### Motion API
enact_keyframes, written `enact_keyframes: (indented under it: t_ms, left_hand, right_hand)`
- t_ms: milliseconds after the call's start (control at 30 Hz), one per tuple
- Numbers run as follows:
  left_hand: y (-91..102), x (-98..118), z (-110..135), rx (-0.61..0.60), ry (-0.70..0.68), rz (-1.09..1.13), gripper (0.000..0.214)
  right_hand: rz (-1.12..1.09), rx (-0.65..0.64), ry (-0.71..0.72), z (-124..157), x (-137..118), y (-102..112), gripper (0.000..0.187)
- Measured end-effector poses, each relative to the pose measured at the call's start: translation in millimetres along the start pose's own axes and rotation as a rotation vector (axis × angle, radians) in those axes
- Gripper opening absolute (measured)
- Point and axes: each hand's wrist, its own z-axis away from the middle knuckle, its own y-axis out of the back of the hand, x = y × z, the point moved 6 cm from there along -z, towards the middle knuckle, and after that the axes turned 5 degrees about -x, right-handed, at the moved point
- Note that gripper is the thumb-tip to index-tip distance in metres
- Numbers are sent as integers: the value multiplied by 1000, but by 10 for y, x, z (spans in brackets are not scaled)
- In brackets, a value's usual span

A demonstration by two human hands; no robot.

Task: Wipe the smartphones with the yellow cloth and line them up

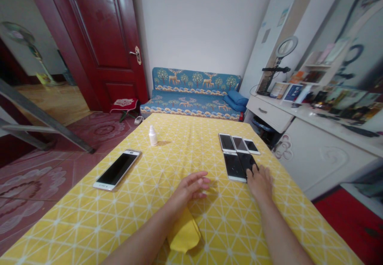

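Note:
My right hand (261,180) is at the near end of a black smartphone (247,160), with thumb and fingers closed on it and covering its lower part. That phone lies flat against a white-framed smartphone (234,166) on its left. Behind these two, three more phones lie side by side, the leftmost a smartphone with a dark screen (226,142). My left hand (191,187) hovers over the table, fingers loosely apart and holding nothing. Under its wrist lies a folded yellow cloth (184,235), partly hidden by the forearm.
A larger white smartphone (117,170) lies alone on the left of the yellow patterned tablecloth (143,217). Behind it stands a small white bottle (153,136). Beyond the table is a blue sofa (191,97); a white dresser (323,153) stands right, a metal frame (44,115) left.

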Motion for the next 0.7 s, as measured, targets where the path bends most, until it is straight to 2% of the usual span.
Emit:
enact_keyframes:
  t_ms: [267,367,433,500,533,600,667,700]
  left_hand:
    - [4,2,11,28,8,11,44]
    - [17,-19,-3,50,3,19,44]
    - [53,-21,-22,86,-14,11,43]
    - [140,17,-41,147,-43,-40,43]
    - [211,61,-45,189,-64,-92,42]
    - [408,227,-27,298,-144,-280,38]
    - [637,496,48,442,-279,-607,31]
    - [742,647,109,531,-349,-828,30]
  right_hand:
    - [-47,33,13,-30,-16,-27,58]
    - [-169,128,21,-34,-11,47,57]
    - [-322,271,119,37,-87,195,55]
    - [-513,381,325,212,-265,371,49]
    - [-609,376,450,334,-390,443,44]
    - [-768,212,678,625,-694,524,36]
    - [-810,-113,910,1005,-1062,520,34]
    - [-773,-277,1016,1219,-1232,499,39]
